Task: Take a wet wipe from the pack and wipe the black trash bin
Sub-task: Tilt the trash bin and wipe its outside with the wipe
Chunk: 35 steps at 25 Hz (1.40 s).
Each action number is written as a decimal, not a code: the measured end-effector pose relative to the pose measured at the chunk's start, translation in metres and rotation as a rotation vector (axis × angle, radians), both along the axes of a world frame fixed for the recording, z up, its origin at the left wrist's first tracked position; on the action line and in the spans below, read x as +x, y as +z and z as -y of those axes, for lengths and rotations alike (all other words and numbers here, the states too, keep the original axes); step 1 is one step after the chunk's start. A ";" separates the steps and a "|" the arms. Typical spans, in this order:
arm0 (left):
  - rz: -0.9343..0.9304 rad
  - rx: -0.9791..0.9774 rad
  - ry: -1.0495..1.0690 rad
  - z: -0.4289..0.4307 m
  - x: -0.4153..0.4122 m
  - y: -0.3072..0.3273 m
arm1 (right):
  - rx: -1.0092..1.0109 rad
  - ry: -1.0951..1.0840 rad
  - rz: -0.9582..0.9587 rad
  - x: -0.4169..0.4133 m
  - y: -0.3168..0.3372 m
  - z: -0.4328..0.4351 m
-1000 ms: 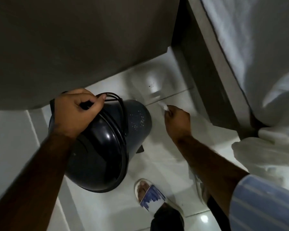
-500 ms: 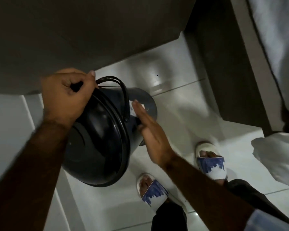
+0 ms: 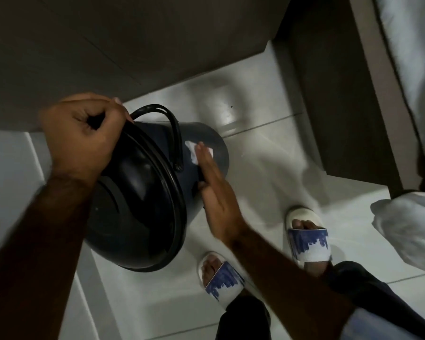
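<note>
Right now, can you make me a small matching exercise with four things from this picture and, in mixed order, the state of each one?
Things:
1. left hand
2. right hand
3. wet wipe
4. black trash bin

States:
A. tilted, lid towards the camera
B. flat, fingers stretched along the bin side
C. closed at the bin's top edge
D. pressed against the bin wall under fingertips

Pairs: 1-C, 2-B, 3-D, 4-A

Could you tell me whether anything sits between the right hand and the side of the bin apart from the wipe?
Nothing visible does. The right hand lies flat against the bin wall, with only the wipe under its fingertips. The bail handle runs just left of the wipe, and the left hand grips the rim.
</note>
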<state>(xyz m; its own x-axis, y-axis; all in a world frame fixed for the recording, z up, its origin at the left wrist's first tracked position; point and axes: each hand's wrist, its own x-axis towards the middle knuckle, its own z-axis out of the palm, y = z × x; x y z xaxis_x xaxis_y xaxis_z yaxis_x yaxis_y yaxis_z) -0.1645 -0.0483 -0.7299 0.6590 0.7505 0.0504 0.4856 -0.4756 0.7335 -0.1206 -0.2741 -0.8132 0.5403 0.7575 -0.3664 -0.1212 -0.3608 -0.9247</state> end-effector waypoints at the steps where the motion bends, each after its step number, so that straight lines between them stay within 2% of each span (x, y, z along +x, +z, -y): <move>1: -0.005 0.008 -0.011 0.000 0.000 0.001 | 0.049 0.019 0.034 -0.018 0.007 0.010; 3: -0.013 0.017 -0.023 0.000 -0.001 0.005 | 0.037 0.007 0.045 -0.037 0.002 0.027; 6: -0.003 0.009 0.006 -0.002 -0.002 0.005 | -0.151 -0.058 -0.130 -0.012 -0.026 0.030; 8: -0.014 0.028 0.009 -0.002 -0.002 0.004 | -0.217 -0.067 -0.178 0.013 -0.038 0.022; 11: -0.020 0.032 0.021 -0.004 -0.002 0.007 | -0.064 -0.062 -0.013 0.010 -0.018 -0.002; 13: -0.026 0.025 0.012 -0.004 -0.003 0.008 | 0.038 -0.025 0.030 -0.006 -0.003 -0.012; 15: -0.045 0.020 0.012 -0.001 -0.005 0.008 | 0.057 -0.006 0.053 -0.011 -0.005 -0.015; 16: -0.058 0.031 0.013 0.001 -0.006 0.009 | 0.041 -0.059 -0.033 -0.007 -0.012 -0.016; 18: -0.095 0.087 0.007 0.004 -0.007 0.009 | -0.054 -0.241 -0.386 0.015 -0.026 -0.019; 19: -0.107 0.121 -0.013 0.006 -0.006 0.010 | -0.121 -0.309 -0.475 0.027 -0.031 -0.020; 22: -0.115 0.166 -0.120 0.015 0.004 0.012 | -0.293 -0.316 -0.361 0.046 -0.035 -0.027; 27: -0.103 0.133 -0.124 0.030 0.020 0.023 | -0.099 -0.273 -0.397 0.034 -0.013 -0.028; 29: -0.128 0.121 -0.127 0.033 0.022 0.028 | -0.148 -0.256 -0.370 0.031 -0.003 -0.021; 33: -0.115 0.121 -0.165 0.043 0.017 0.033 | -0.267 -0.275 -0.391 0.048 -0.034 -0.012; 35: -0.099 0.128 -0.177 0.049 0.013 0.032 | -0.320 -0.220 -0.331 0.059 -0.046 -0.014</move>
